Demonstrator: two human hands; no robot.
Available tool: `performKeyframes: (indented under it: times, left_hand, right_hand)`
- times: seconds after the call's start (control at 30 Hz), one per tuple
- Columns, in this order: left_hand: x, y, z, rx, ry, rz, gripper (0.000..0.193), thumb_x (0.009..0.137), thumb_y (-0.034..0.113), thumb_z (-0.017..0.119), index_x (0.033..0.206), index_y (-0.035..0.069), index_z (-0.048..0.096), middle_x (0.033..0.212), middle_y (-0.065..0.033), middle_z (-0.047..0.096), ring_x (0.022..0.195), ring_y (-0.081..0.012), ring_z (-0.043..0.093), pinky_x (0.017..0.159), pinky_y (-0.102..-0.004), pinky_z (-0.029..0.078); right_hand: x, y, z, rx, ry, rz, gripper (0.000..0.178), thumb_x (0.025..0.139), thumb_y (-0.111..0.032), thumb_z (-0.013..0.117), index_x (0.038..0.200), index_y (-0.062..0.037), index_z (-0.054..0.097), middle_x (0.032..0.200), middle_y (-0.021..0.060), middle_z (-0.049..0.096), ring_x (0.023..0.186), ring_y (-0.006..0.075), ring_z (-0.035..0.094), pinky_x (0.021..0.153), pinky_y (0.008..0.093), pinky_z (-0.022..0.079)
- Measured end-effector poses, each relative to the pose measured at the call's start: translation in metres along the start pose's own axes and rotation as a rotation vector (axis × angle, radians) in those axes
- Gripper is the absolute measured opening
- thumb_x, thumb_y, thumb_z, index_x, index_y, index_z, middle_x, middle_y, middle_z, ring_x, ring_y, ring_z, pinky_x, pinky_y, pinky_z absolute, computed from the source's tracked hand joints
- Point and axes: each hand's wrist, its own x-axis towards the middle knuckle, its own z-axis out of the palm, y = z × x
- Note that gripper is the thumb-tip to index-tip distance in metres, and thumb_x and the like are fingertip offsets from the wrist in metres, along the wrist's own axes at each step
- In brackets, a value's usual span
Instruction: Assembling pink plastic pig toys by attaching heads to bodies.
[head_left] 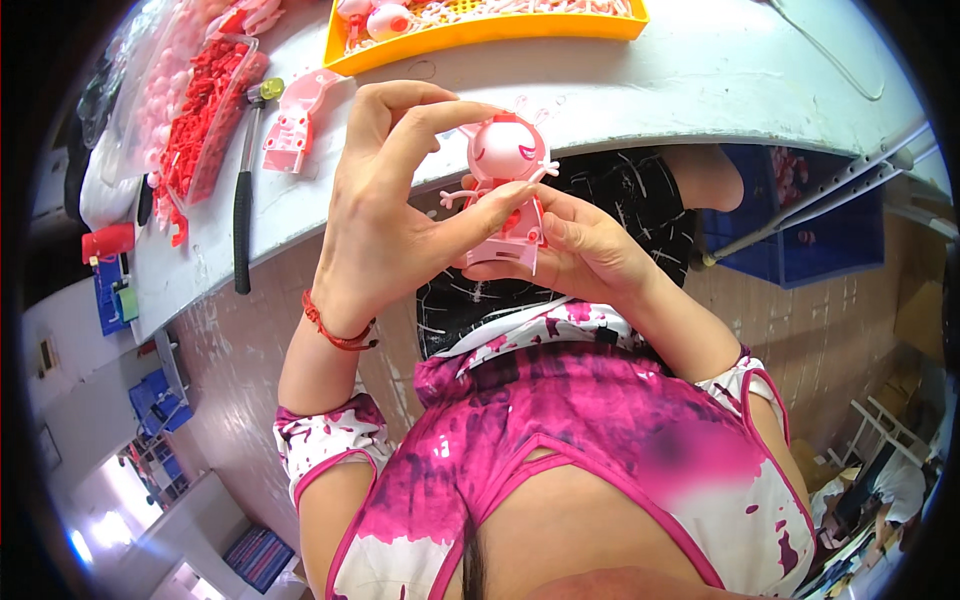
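Note:
Above my lap, close to the table's near edge, both hands hold a pink toy figure. It has a round, glossy head with curved eye marks, thin antennae and small outstretched arms. Red parts show inside its pink body. My left hand curves around it, with the thumb across the body and the fingertips at the top of the head. The right hand grips the body from the right and below, its thumb near the side. A loose pink shell piece with red bits lies on the table, left of my left hand.
A hammer with a black handle lies near the table edge. Beside it stands a clear tray of small red parts. A yellow tray of pink parts sits at the back. Below right are a blue bin and a metal table leg.

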Motion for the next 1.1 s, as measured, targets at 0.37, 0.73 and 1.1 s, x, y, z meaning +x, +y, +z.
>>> performKeyframes:
  times: [0.37, 0.73, 1.1]
  left_hand:
    - [0.003, -0.009, -0.006, 0.005, -0.033, 0.018, 0.040, 0.063, 0.010, 0.080, 0.100, 0.007, 0.066, 0.107, -0.0067, 0.056, 0.090, -0.0165, 0.051, 0.075, -0.0270, 0.043]
    - [0.005, -0.012, -0.016, -0.039, -0.145, 0.055, 0.041, 0.058, 0.009, 0.081, 0.095, 0.005, 0.065, 0.099, -0.0084, 0.055, 0.093, -0.0207, 0.054, 0.079, -0.0326, 0.046]
    - [-0.001, 0.000, -0.026, 0.222, -0.122, 0.131, 0.043, 0.056, 0.012, 0.083, 0.097, 0.010, 0.070, 0.105, -0.0098, 0.056, 0.092, -0.0236, 0.053, 0.078, -0.0330, 0.046]
  right_hand:
    - [0.003, 0.001, -0.002, -0.017, 0.003, 0.039, 0.055, 0.096, -0.023, 0.050, 0.142, -0.0026, 0.027, 0.130, 0.0153, 0.047, 0.122, 0.0298, 0.049, 0.105, 0.0491, 0.038]
    - [0.001, 0.006, 0.003, -0.088, 0.092, 0.106, 0.073, 0.089, -0.035, 0.062, 0.139, 0.0039, 0.026, 0.127, 0.0213, 0.048, 0.120, 0.0332, 0.050, 0.101, 0.0495, 0.041]
    - [-0.005, 0.002, 0.004, -0.084, 0.044, 0.143, 0.065, 0.089, -0.032, 0.061, 0.134, 0.0063, 0.035, 0.131, 0.0242, 0.045, 0.119, 0.0391, 0.050, 0.102, 0.0528, 0.039]
